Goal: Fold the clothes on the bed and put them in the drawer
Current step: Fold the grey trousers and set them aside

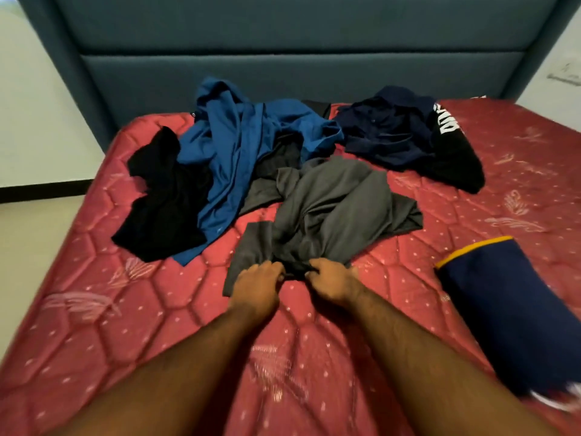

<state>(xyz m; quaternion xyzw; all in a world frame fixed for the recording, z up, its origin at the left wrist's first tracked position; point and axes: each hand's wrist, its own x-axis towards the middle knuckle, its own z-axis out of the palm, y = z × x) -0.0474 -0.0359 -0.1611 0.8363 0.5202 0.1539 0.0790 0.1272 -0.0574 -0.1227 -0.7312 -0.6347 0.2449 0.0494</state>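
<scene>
A crumpled grey garment (336,206) lies in the middle of the red quilted mattress (125,325). My left hand (256,286) and my right hand (334,280) both grip its near edge, fingers curled into the bunched cloth, close side by side. Behind it to the left a blue garment (239,143) sprawls over a black one (166,199). A dark navy garment with a black sleeve and white lettering (402,136) lies at the back right. A folded navy piece with a yellow trim (509,309) rests at the right edge.
A padded teal headboard (283,58) stands behind the mattress. Pale floor (28,234) and wall show past the bed's left side. No drawer is in view.
</scene>
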